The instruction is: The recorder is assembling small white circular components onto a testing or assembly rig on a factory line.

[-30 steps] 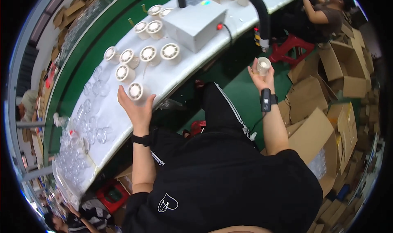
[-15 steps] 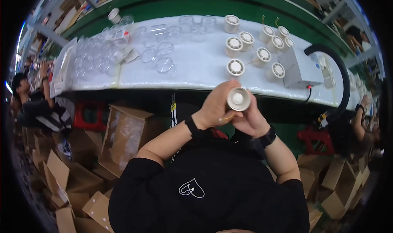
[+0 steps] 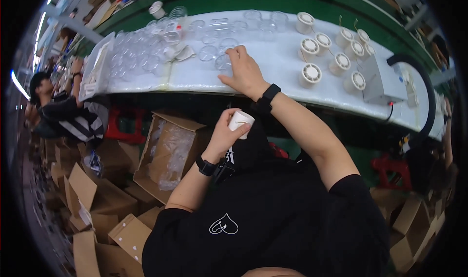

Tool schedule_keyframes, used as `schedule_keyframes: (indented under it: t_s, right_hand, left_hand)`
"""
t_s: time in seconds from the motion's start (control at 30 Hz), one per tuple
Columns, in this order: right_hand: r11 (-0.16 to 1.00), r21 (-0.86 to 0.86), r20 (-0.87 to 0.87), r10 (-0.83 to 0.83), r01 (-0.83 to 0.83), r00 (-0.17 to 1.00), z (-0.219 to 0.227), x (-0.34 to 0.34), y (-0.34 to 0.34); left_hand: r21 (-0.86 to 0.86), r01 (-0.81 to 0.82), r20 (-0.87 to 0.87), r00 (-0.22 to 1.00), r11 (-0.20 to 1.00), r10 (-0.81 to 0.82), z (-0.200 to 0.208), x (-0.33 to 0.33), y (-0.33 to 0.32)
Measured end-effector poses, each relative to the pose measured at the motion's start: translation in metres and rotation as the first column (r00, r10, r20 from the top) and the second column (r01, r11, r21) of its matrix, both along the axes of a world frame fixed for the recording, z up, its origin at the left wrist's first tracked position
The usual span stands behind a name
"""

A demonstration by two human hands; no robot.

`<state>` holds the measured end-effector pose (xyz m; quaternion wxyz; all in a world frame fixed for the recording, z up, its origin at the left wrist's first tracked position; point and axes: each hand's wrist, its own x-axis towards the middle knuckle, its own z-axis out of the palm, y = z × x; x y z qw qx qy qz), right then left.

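A white cup (image 3: 244, 117) is held in the left hand (image 3: 224, 133), just in front of the near edge of the tabletop (image 3: 273, 57) and apart from it; that grip is wrapped around the cup's side, with the thumb laid across it, presumably so that it is steadied one-handed and the right hand (image 3: 245, 76) is left free. Nothing is seen to be held by the right hand: its grip is spread, fingers and thumb well parted, over the clear plastic rounds (image 3: 208, 53), and whether any is touched cannot be told. The white vented units (image 3: 310, 75) are stood in a loose group near a grey box (image 3: 385, 84), probably spaced so that neighbours are not knocked; the clear plastic rounds are laid to their left, seemingly grouped by kind. As for markings, a white heart-shaped outline (image 3: 224, 224) is borne on the black shirt (image 3: 278, 204), and a red patch (image 3: 176, 28) is seen towards the back, but no writing on the cup can be made out.
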<state>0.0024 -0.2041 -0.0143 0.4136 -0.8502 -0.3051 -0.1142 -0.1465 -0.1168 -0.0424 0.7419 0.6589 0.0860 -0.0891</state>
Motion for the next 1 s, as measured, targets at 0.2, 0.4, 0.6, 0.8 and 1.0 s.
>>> schedule_keyframes:
  t_s: [0.2, 0.4, 0.6, 0.8, 1.0]
  right_hand:
    - [0.967, 0.249, -0.093, -0.027, 0.05, 0.995, 0.018, -0.073, -0.111]
    - [-0.319, 0.59, -0.5, 0.577, 0.742, 0.646, -0.078, -0.17, -0.329]
    - [-0.721, 0.559, -0.523, 0.076, 0.409, 0.849, -0.096, -0.192, -0.442]
    - [-0.736, 0.563, -0.568, -0.014, 0.376, 0.823, -0.08, -0.178, -0.448]
    - [-0.671, 0.663, -0.441, 0.01, 0.333, 0.898, -0.064, -0.18, -0.442]
  left_hand:
    - [-0.261, 0.291, -0.237, 0.905, 0.92, -0.354, -0.036, 0.005, -0.03]
    - [-0.228, 0.488, -0.233, 0.813, 0.843, -0.534, -0.039, 0.032, -0.064]
    - [-0.201, 0.622, -0.083, 0.759, 0.757, -0.645, -0.028, 0.045, -0.109]
    - [0.003, 0.745, -0.105, 0.663, 0.667, -0.741, -0.011, 0.044, -0.136]
    - [0.047, 0.785, -0.102, 0.619, 0.618, -0.779, -0.01, 0.038, -0.143]
